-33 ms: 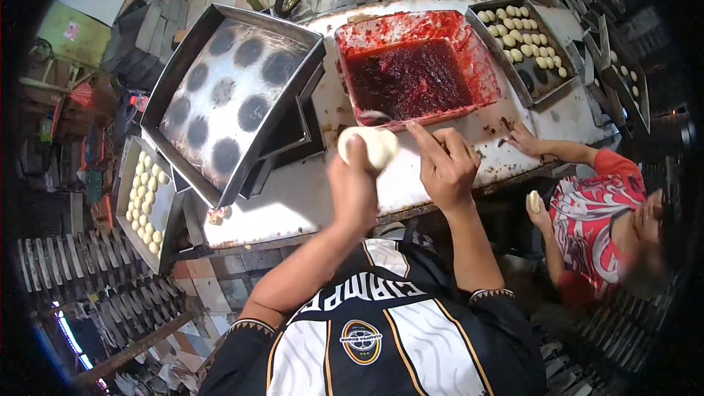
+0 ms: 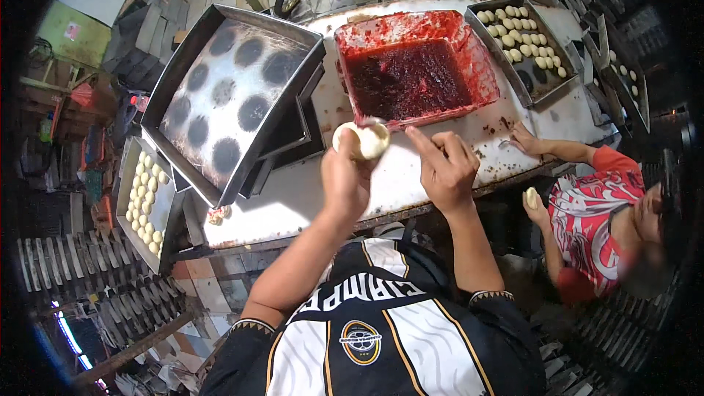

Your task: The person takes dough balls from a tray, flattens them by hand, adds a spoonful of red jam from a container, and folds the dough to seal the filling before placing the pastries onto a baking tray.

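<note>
A pale, rounded piece of dough [image 2: 372, 142] is gripped in my left hand [image 2: 345, 183], thumb pressed against it, just in front of the red-smeared tub. My right hand [image 2: 449, 170] is closed with the index finger stretched toward the dough. From that fingertip a thin spreading tool [image 2: 372, 122], small and partly smeared by motion, reaches to the dough's far edge; its handle is mostly hidden. Behind both hands stands the tub [image 2: 484, 77], holding dark red, wet-looking filling [image 2: 407, 81].
At left, a metal tray [image 2: 224, 92] with dark round marks rests on stacked trays. Dough balls fill part of a lower-left tray [image 2: 167, 209] and a far-right tray [image 2: 539, 92]. A co-worker [image 2: 598, 209] at right holds dough, the other hand on the worktable [image 2: 293, 224].
My left hand and the dough have shifted slightly left and tilted. My right hand stays nearly in place. The co-worker's dough-holding hand has moved slightly.
</note>
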